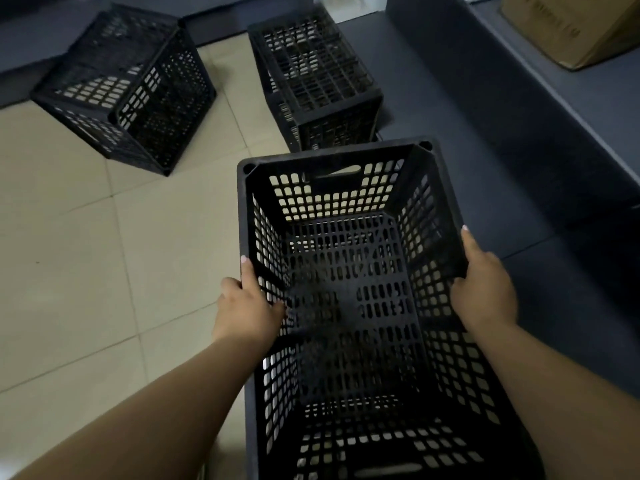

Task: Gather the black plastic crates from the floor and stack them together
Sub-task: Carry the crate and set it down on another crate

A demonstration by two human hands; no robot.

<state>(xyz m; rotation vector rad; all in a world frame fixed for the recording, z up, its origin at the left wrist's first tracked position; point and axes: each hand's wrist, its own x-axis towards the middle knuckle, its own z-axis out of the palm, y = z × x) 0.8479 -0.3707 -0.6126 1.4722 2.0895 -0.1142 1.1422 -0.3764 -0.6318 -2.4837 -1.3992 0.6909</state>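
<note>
Both forearms are bare, no sleeves in view; the hands (247, 306) carry short, pale fingernails.

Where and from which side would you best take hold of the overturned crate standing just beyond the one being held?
The overturned crate stands bottom-up, so its rim is at the floor. Probably best to come from above with both hands, one on each long side wall, fingers hooked into the lattice holes, since the flat base on top offers no edge.
</note>
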